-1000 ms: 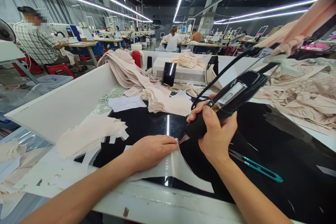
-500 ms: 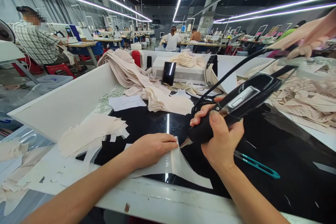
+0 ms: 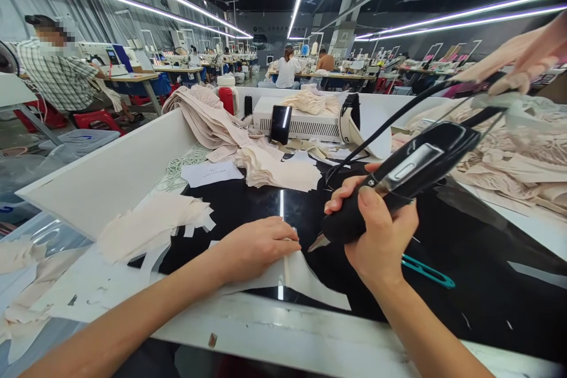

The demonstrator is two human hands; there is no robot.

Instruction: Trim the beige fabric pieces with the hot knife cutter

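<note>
My left hand lies flat, fingers together, pressing a pale fabric piece onto the glossy black worktop. My right hand is wrapped round the black handle of a corded hot cutting tool. Its metal tip hovers just right of my left fingertips, slightly off the fabric. A black cable runs from the tool up to the right.
Teal thread snips lie right of my right wrist. Cut beige pieces are piled at left, more stacks behind, a white machine box and a dark phone at the back. Another person's hand reaches in at top right. Workers sit at sewing tables beyond.
The tool's tip has lifted off the fabric edge and drawn a little right of my left fingers. My left hand stays pressed on the fabric.
</note>
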